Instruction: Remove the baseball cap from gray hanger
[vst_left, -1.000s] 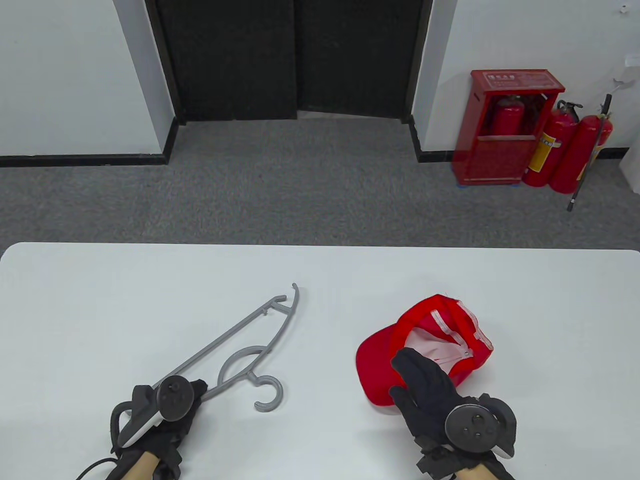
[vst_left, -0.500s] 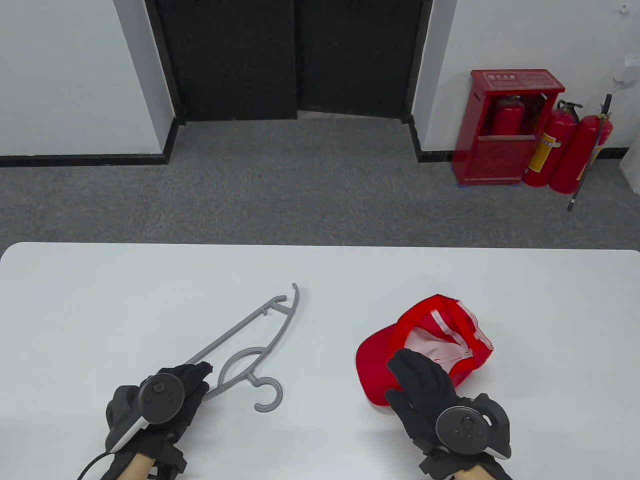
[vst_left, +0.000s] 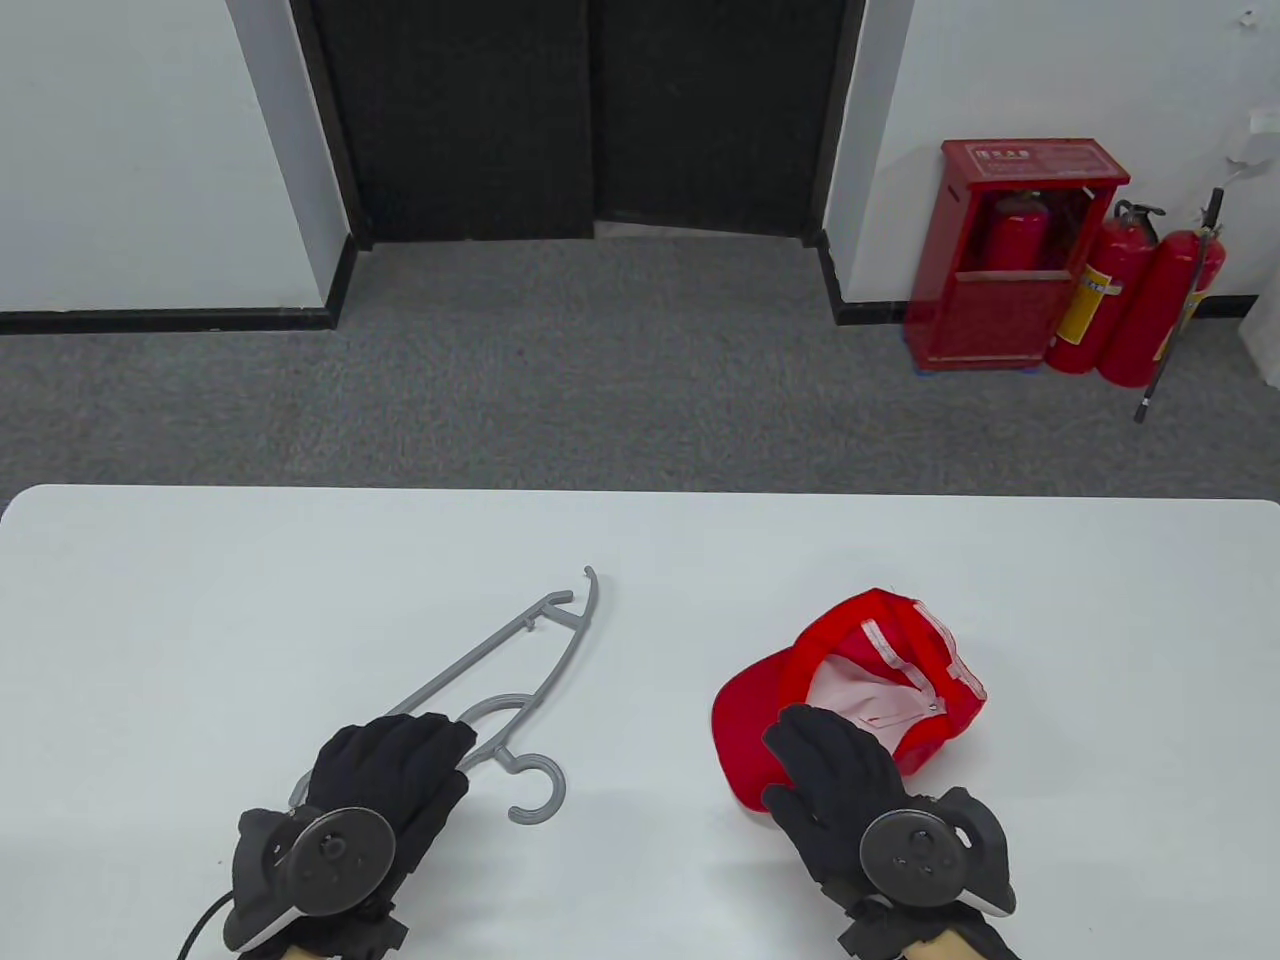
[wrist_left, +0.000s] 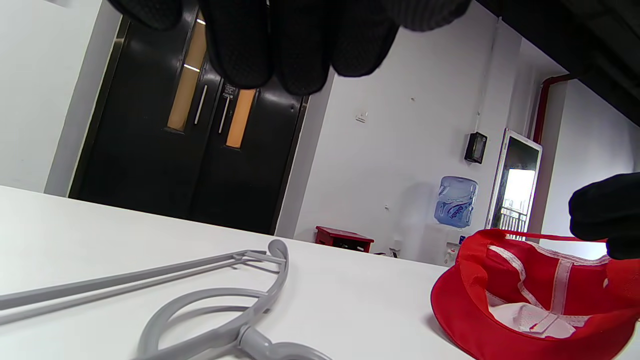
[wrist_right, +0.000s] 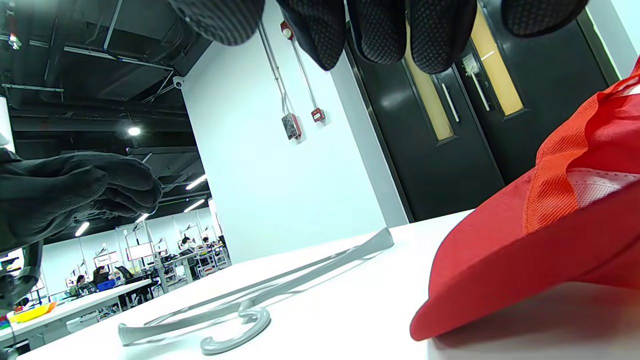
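Note:
The gray hanger (vst_left: 520, 665) lies flat on the white table (vst_left: 200, 600), its hook toward me. The red baseball cap (vst_left: 880, 680) lies upside down to its right, apart from the hanger. My left hand (vst_left: 440, 740) hovers palm-down with fingers stretched over the hanger's near end and holds nothing. In the left wrist view its fingers (wrist_left: 280, 50) hang above the hanger (wrist_left: 210, 300). My right hand (vst_left: 800, 735) is open over the cap's brim. In the right wrist view its fingers (wrist_right: 380, 35) hang above the brim (wrist_right: 505, 270) without touching it.
The table's far edge (vst_left: 640, 490) borders gray carpet. A red extinguisher cabinet (vst_left: 1010, 255) and extinguishers stand against the far right wall, well off the table. Black double doors (vst_left: 590, 110) are at the back.
My left hand has let go of the hanger's near end, turned palm-down and spread its fingers over it. My right hand has drawn back slightly toward me over the brim.

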